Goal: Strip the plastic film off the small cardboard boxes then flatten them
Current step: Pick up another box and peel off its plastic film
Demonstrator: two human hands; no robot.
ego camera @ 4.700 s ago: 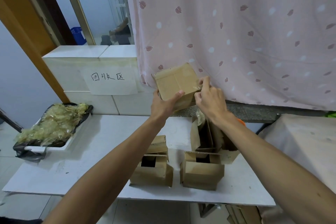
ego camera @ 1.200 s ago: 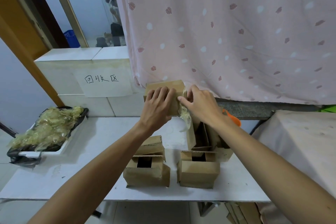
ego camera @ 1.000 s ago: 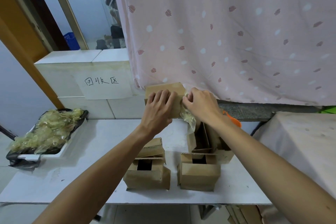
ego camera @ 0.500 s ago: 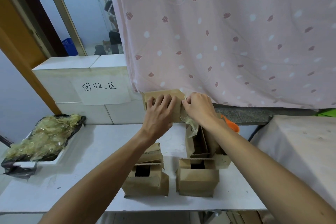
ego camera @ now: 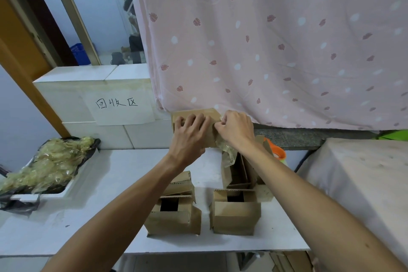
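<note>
Film now half off box

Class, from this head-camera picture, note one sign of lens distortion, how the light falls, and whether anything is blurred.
Head view: door frame slants, forearms swell toward corners, wide-angle distortion; soft light, faint shadows on the table; left hand, right hand, held box sharp.
</note>
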